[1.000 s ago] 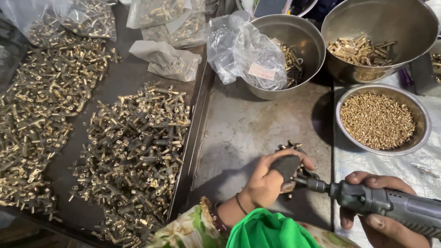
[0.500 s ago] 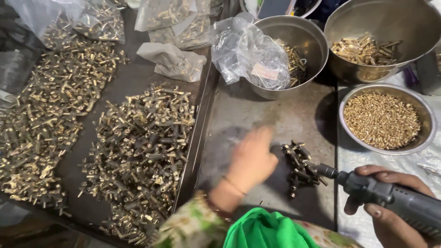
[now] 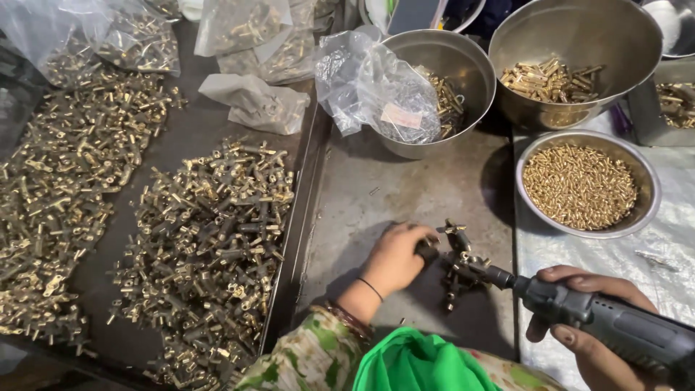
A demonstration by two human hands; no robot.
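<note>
Left hand [image 3: 394, 259] curled almost closed around a small dark brass-tipped fitting [image 3: 428, 251], fingers pinching it down onto the grey metal tabletop [image 3: 405, 190] near its front edge. Just beside that fitting, touching it on the right, a small cluster of dark and brass fittings [image 3: 457, 262] lying on the tabletop. Right hand [image 3: 590, 333] wrapped firmly around the grey body of a handheld electric screwdriver [image 3: 601, 326], thumb over the top, fingers closed underneath; tool tip pushed into the cluster from the right.

Left of the tabletop, a dark shallow tray [image 3: 192, 134] heaped with loose brass and black fittings, with clear plastic bags [image 3: 250, 32] of similar parts at its far edge. Toward the tabletop's far edge, a steel bowl with a crumpled clear bag [image 3: 441, 90] and a larger steel bowl of brass pins [image 3: 579, 54]. At the right edge, a shallow steel bowl of small brass screws [image 3: 586, 185], well apart from both hands.
</note>
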